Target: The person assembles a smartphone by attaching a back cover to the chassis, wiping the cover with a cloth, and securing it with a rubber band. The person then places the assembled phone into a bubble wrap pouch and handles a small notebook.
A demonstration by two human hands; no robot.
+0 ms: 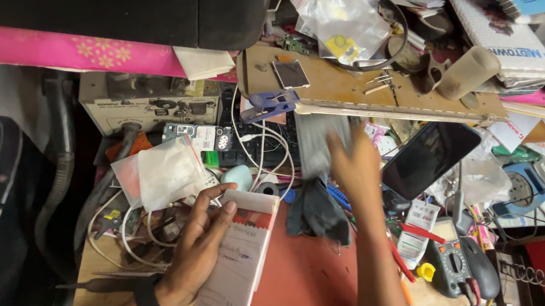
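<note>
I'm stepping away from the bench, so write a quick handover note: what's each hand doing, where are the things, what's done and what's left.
Left hand: holds a small paper notepad with a red cover, open, handwritten page up, over the wooden bench edge.
Right hand: reaching forward, blurred, fingers on a grey flat piece below the wooden board; grip cannot be judged.
Nearby: dark cloth on the red mat; black phone propped to the right; yellow-and-black multimeter beyond.
Done: notepad out and open.
Left: grey piece not yet brought to the mat.
</note>
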